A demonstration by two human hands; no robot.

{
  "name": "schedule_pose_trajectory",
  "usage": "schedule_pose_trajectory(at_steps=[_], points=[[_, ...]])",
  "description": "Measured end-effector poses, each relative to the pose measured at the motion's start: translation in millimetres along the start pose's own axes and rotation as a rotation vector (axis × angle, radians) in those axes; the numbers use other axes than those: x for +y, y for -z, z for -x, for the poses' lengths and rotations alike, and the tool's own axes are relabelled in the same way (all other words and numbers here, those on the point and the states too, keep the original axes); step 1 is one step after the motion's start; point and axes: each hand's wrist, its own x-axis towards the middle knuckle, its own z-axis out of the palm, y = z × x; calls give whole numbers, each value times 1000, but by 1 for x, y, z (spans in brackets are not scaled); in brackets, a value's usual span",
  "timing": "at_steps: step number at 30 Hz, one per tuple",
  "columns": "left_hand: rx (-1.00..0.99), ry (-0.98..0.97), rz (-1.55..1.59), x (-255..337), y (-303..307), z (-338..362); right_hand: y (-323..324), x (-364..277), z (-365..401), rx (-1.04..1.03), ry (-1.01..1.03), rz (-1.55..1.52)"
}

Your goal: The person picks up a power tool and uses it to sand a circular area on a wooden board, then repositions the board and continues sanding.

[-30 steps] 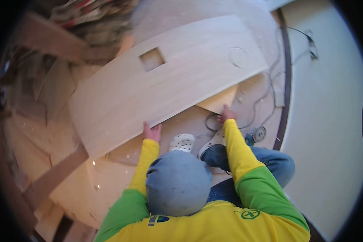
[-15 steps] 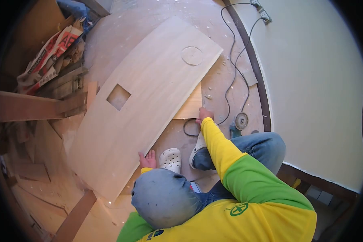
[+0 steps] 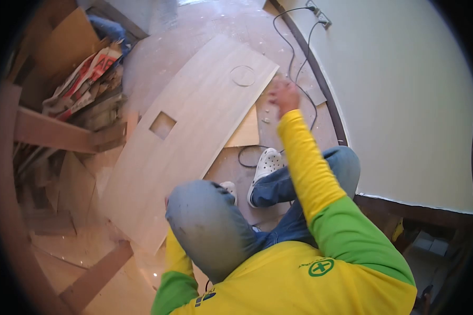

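Note:
A long pale panel (image 3: 194, 110) lies slantwise on the floor, with a square hole cut through it and a circle marked near its far end. My right hand (image 3: 285, 97) is raised beside the panel's far right corner, its fingers smeared by motion. Of my left hand (image 3: 166, 201), only a sliver shows past my knee, close to the panel's near right edge; its fingers are hidden. Partly under the panel sits a smaller light wood piece (image 3: 245, 131).
Black cords (image 3: 294, 50) run from a wall outlet (image 3: 320, 14) across the floor on the right. Scrap wood and a printed paper bag (image 3: 92, 71) are piled at upper left. Wooden beams (image 3: 55, 131) stand on the left. Small debris lies near the panel.
My right hand has left the small wood piece and moved up to the panel's far corner. My left hand has slipped mostly behind my knee. The grinder is now out of sight.

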Motion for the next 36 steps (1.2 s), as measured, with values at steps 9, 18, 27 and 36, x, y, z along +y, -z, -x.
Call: schedule_pose_trajectory(at_steps=[9,18,27,36], points=[[470,-313,-724,109,57,-37,228,-101,62,95,484,302],[532,-177,-1080,204,89,-114,263,-25,139,180,381,633],[458,-125,-1297,252,92,-186,236,-38,139,141,261,701],[458,-202,-1324,258,80,-166,242,-41,149,176,275,708]])
